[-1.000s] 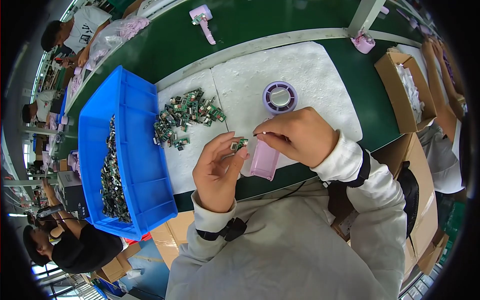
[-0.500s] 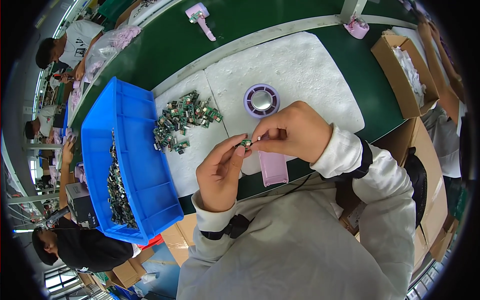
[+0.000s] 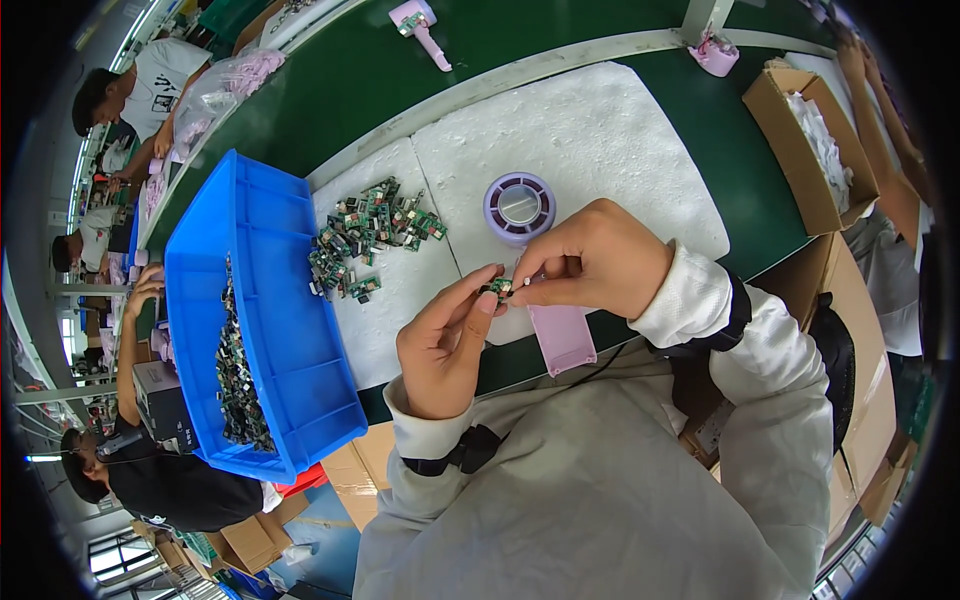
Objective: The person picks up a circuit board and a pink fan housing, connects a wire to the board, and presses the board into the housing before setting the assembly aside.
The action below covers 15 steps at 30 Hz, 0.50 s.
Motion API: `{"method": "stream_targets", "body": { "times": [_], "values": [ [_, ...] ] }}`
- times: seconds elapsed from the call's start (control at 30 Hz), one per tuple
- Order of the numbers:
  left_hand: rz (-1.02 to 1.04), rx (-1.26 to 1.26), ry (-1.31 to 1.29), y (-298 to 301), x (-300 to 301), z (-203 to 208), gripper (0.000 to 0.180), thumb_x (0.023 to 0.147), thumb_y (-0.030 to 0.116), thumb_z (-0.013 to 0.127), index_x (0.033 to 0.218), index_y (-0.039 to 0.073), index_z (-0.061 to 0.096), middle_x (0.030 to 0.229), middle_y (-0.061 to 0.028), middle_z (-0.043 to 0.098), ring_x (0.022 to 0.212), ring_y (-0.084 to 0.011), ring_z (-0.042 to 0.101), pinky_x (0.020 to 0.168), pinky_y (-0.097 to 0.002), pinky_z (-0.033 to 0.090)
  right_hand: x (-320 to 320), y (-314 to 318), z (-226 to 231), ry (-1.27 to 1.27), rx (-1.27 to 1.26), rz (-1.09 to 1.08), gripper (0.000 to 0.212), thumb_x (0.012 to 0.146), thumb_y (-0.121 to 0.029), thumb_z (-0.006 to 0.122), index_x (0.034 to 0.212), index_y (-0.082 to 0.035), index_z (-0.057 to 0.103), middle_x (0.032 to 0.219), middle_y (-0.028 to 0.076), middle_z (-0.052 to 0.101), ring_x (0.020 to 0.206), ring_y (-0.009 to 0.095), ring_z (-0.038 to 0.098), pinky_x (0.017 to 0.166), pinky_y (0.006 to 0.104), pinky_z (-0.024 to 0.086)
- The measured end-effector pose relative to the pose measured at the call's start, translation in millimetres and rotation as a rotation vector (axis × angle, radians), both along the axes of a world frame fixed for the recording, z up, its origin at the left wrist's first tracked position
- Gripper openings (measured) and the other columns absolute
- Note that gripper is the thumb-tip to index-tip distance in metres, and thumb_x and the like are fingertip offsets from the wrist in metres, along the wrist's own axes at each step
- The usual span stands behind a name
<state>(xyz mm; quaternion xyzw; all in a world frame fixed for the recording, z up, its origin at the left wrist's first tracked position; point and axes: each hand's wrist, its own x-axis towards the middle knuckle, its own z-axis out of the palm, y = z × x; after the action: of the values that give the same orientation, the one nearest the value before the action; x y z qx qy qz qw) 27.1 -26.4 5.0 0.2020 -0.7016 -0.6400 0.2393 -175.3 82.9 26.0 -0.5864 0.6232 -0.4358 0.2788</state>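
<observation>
Between the thumb and fingertips of my left hand is a small green circuit board. My right hand pinches a tiny white plug right beside the board's edge; whether the two touch I cannot tell. Under my hands lies a handheld fan with a round purple head and a pink handle, its lower end toward me. My right fingers hide the part between head and handle. To the left, a loose pile of circuit boards rests on the white foam sheet.
A blue bin holding many boards stands tilted at my left. Beyond the metal rail, a pink fan body lies on the green belt. An open cardboard box sits at the right. Other people work on both sides.
The pink fan body on the belt has shifted to the right. The handle under my hands has swung slightly right. My hands have moved slightly right, still holding the board and plug.
</observation>
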Motion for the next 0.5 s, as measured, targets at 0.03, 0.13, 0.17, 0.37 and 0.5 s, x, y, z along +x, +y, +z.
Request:
{"method": "stream_targets", "body": {
  "times": [0.03, 0.13, 0.17, 0.37, 0.5],
  "values": [
    [-0.001, -0.001, 0.000, 0.3, 0.0, -0.1, 0.031, 0.103, 0.002, 0.060, 0.134, -0.006, 0.062, 0.122, -0.0157, 0.070, 0.108, -0.0169, 0.068, 0.094, -0.0323, 0.057, -0.1, -0.2, -0.2, -0.004, 0.000, 0.000, 0.013, 0.084, -0.017, 0.084, 0.090, -0.007, 0.077, 0.061, 0.005, 0.065, 0.051, 0.013, 0.060, 0.052, 0.0266, 0.046],
    [0.012, 0.005, 0.011, -0.2, 0.0, -1.3, 0.031, 0.104, 0.002, 0.060, 0.134, -0.006, 0.062, 0.123, -0.0162, 0.070, 0.108, -0.0172, 0.068, 0.094, -0.0330, 0.057, -0.2, -1.1, -0.4, -0.012, -0.003, -0.004, 0.013, 0.084, -0.016, 0.084, 0.090, -0.007, 0.077, 0.061, 0.005, 0.065, 0.051, 0.012, 0.059, 0.052, 0.0265, 0.047],
    [0.010, 0.003, 0.012, -0.1, 0.1, -1.4, 0.031, 0.104, 0.002, 0.060, 0.134, -0.006, 0.062, 0.123, -0.0162, 0.070, 0.108, -0.0172, 0.068, 0.094, -0.0330, 0.057, -0.2, -1.3, -0.5, -0.013, 0.004, -0.001, 0.013, 0.084, -0.016, 0.084, 0.090, -0.007, 0.077, 0.061, 0.005, 0.065, 0.051, 0.012, 0.059, 0.053, 0.0264, 0.047],
    [0.004, -0.042, -0.035, 1.4, 1.3, 1.0, 0.030, 0.103, 0.001, 0.060, 0.132, -0.006, 0.063, 0.123, -0.0163, 0.071, 0.110, -0.0179, 0.068, 0.095, -0.0320, 0.056, -2.6, -0.8, 0.9, -0.049, 0.028, 0.021, 0.013, 0.084, -0.016, 0.084, 0.090, -0.007, 0.077, 0.061, 0.004, 0.065, 0.052, 0.010, 0.058, 0.053, 0.0258, 0.047],
    [-0.001, -0.055, -0.052, 2.1, 3.6, -0.5, 0.029, 0.102, 0.000, 0.061, 0.131, -0.005, 0.065, 0.123, -0.0165, 0.071, 0.110, -0.0179, 0.069, 0.095, -0.0307, 0.056, -2.4, 0.3, 1.9, -0.087, 0.045, 0.030, 0.013, 0.084, -0.016, 0.084, 0.091, -0.007, 0.078, 0.061, 0.003, 0.065, 0.052, 0.009, 0.058, 0.053, 0.0250, 0.046]
  ]
}}
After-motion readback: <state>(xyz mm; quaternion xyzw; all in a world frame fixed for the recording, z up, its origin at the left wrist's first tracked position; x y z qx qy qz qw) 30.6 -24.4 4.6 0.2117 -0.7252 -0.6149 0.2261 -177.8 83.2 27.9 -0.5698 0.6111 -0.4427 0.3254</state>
